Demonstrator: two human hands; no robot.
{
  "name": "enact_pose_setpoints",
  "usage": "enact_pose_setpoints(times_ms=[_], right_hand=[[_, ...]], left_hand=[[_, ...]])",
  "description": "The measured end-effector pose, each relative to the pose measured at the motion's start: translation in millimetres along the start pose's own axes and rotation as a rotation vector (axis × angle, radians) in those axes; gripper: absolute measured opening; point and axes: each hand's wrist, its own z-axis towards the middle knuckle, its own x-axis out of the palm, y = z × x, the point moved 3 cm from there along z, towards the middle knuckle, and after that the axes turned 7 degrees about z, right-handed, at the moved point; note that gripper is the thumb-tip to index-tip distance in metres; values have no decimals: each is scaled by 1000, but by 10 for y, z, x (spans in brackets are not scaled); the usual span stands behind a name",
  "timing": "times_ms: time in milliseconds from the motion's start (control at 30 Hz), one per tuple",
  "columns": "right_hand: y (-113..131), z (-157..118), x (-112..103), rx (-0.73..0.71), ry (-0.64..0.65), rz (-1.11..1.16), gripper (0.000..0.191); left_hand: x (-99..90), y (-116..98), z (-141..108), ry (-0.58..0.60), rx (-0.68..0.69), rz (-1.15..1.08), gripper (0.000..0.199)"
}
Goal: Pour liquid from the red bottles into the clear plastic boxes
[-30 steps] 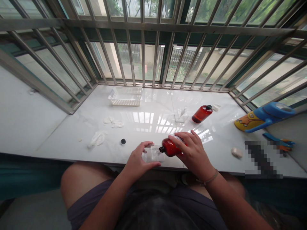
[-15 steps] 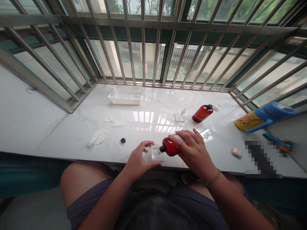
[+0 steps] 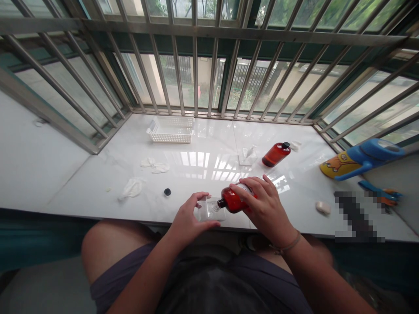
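My right hand is wrapped round a red bottle with a pale label, tipped so that its uncapped black neck points left. Beneath that neck stands a small clear container near the front edge of the white counter. My left hand grips the container from its left side, thumb in front and fingers behind. Clear liquid seems to show at the bottle's mouth. A black cap lies on the counter to the left of my hands.
A second red bottle with a black cap stands behind my right hand, beside a clear flat piece. A white basket sits by the barred window. Crumpled white tissues lie left; a blue-yellow flask and a soap-like block lie right.
Both hands, the tilted bottle and the clear container stay nearly in place. The view has shifted very slightly.
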Motion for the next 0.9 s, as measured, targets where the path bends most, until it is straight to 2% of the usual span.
enact_pose_setpoints(times_ms=[900], right_hand=[[-12, -7, -17, -12, -17, -39, 55]], left_hand=[[4, 17, -5, 15, -5, 55, 77]])
